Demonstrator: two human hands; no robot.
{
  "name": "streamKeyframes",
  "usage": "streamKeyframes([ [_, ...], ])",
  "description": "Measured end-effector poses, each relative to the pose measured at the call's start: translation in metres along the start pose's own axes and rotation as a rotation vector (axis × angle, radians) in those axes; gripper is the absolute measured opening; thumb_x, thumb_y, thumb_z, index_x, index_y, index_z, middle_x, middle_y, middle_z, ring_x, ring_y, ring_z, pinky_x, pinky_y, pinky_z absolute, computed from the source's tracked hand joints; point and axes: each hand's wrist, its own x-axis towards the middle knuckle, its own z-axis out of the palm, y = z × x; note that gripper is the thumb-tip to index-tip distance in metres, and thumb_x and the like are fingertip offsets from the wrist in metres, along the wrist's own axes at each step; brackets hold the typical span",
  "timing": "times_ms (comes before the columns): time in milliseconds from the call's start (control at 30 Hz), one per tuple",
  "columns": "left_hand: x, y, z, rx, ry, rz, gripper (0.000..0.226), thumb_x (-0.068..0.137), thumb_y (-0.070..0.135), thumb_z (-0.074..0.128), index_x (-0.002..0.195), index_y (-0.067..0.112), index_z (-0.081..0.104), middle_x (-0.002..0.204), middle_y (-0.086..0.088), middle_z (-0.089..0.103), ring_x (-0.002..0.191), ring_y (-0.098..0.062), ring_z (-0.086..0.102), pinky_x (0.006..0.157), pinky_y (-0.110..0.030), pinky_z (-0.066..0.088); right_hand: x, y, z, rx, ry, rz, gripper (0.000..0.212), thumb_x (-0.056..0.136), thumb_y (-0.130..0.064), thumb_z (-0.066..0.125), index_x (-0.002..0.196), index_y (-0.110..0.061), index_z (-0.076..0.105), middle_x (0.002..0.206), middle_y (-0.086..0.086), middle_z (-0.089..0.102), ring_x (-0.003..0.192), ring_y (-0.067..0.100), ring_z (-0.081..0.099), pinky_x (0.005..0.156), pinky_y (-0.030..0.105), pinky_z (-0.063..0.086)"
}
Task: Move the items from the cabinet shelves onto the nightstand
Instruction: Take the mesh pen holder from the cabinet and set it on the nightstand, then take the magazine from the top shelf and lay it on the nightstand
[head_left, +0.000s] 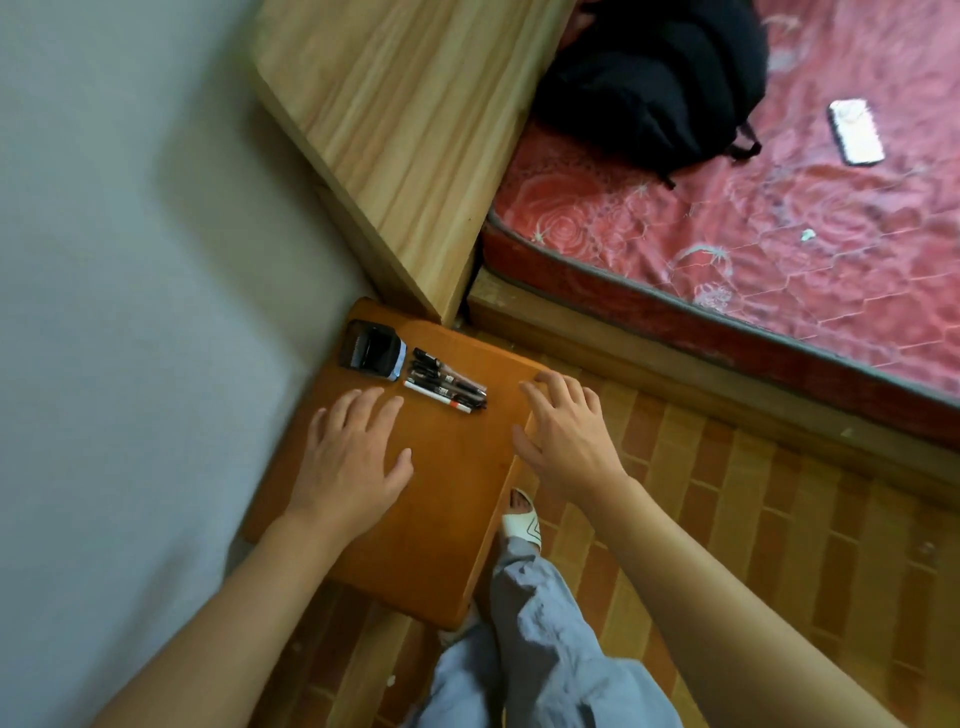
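Both hands hover empty over the nightstand, fingers spread: the left hand just short of the black pen holder, the right hand at the right edge, with the pens lying between their fingertips

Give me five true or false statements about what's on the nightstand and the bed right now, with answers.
1. Both hands hold pens. False: the left hand and the right hand are spread open and hold nothing.
2. A black mesh pen holder lies on its side on the orange-brown wooden nightstand. True.
3. The bundle of black and white pens lies beside the holder. True.
4. A black backpack sits on the floor. False: it rests on the red patterned mattress.
5. A phone lies on the mattress. True.
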Motion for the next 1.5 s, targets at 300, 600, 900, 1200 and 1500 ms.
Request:
streamKeyframes([
  [300,-0.076,0.044,-0.151,0.034,0.220,0.200,0.061,0.094,0.048,0.046,0.146,0.017,0.050,0.148,-0.010,0.050,0.138,-0.029,0.043,0.112,-0.053,0.042,-0.144,-0.039,-0.121,0.031,0.208,0.117,0.056,0.101,-0.051,0.044,0.148,-0.020,0.049,0.152,0.007,0.046,0.142,0.029,0.039,0.117,0.053,0.036],
  [600,-0.134,0.142,-0.252,0.036,0.313,0.506,0.067,0.091,0.055,0.041,0.149,0.022,0.047,0.149,-0.003,0.050,0.138,-0.024,0.045,0.113,-0.051,0.041,-0.299,-0.014,-0.205,0.027,0.351,0.322,0.055,0.101,-0.052,0.049,0.147,-0.022,0.050,0.151,-0.002,0.043,0.138,0.022,0.042,0.114,0.046,0.038],
  [900,-0.173,0.261,-0.316,0.040,0.381,0.774,0.071,0.086,0.060,0.041,0.144,0.020,0.056,0.144,-0.004,0.056,0.134,-0.027,0.050,0.108,-0.053,0.045,-0.422,0.042,-0.276,0.108,0.543,0.562,0.060,0.101,-0.053,0.052,0.152,-0.022,0.048,0.157,0.002,0.042,0.143,0.024,0.038,0.117,0.047,0.034],
  [1200,-0.236,0.417,-0.321,0.062,0.408,0.931,0.076,0.084,0.065,0.035,0.143,0.023,0.058,0.144,-0.002,0.058,0.135,-0.026,0.049,0.107,-0.051,0.044,-0.588,0.116,-0.330,0.077,0.664,0.745,0.061,0.101,-0.054,0.053,0.153,-0.024,0.048,0.158,0.002,0.042,0.146,0.024,0.037,0.120,0.050,0.032],
  [1500,-0.294,0.580,-0.318,0.030,0.400,1.107,0.076,0.086,0.068,0.034,0.148,0.028,0.052,0.149,0.000,0.054,0.137,-0.026,0.047,0.113,-0.048,0.040,-0.737,0.191,-0.371,0.074,0.776,0.900,0.059,0.097,-0.061,0.050,0.149,-0.032,0.051,0.153,-0.008,0.046,0.140,0.019,0.044,0.119,0.050,0.038],
])
